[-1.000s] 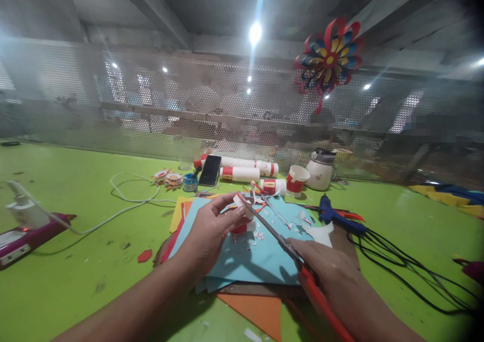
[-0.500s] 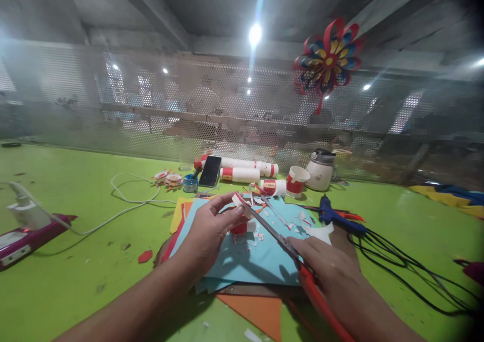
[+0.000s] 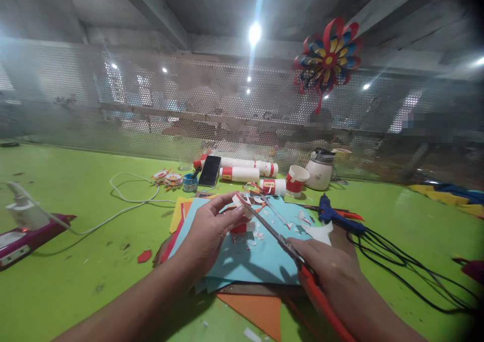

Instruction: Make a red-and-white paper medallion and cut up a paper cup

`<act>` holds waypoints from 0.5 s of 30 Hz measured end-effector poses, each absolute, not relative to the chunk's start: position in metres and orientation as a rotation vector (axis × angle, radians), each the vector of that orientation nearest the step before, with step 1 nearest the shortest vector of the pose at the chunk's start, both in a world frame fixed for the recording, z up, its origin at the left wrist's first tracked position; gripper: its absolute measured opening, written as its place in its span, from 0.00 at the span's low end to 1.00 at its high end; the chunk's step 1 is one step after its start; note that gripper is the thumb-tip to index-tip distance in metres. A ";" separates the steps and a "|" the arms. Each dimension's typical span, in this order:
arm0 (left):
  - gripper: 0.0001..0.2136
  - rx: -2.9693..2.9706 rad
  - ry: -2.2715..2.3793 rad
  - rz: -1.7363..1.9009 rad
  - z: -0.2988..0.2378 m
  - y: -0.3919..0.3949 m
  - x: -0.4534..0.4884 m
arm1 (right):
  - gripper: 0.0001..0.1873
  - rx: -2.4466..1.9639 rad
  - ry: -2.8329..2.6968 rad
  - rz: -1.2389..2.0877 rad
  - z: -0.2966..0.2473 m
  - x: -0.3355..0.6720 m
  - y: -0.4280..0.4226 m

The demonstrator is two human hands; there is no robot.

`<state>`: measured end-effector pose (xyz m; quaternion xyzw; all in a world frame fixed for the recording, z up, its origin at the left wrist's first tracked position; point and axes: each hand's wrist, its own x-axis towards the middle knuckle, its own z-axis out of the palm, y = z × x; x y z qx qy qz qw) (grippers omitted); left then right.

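Pinched between the thumb and fingers of my left hand (image 3: 209, 226) is a red-and-white piece of a paper cup (image 3: 245, 205). My right hand (image 3: 333, 259) is closed around red-handled scissors (image 3: 282, 242), whose blades reach up-left to the edge of that piece. A thin cut strip curls beyond the blade tips. Just below the held piece, another red-and-white paper cup part (image 3: 247, 226) lies on light blue sheets (image 3: 260, 264). White and red scraps are strewn over the sheets. My right fingers are partly hidden by the hand and handles.
Behind the sheets stand a paper cup (image 3: 297, 180), a pitcher (image 3: 318, 170), stacked cups (image 3: 240, 174), a phone (image 3: 210, 170) and a blue jar (image 3: 190, 183). A blue glue gun (image 3: 336, 217) with black cable lies right. Left are a power strip (image 3: 41, 238) and white cord.
The strip by the blade tips now curls up in a wider loop. Both hands stay in nearly the same place.
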<state>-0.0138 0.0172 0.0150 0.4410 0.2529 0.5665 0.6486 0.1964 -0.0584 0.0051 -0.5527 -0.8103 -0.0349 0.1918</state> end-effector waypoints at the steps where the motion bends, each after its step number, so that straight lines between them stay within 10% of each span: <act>1: 0.15 1.001 0.575 1.285 0.015 0.017 -0.014 | 0.10 -1.542 -2.271 -0.111 0.005 0.196 -0.058; 15: 0.17 0.972 0.557 1.274 0.013 0.018 -0.014 | 0.11 -1.498 -2.249 -0.007 0.008 0.197 -0.056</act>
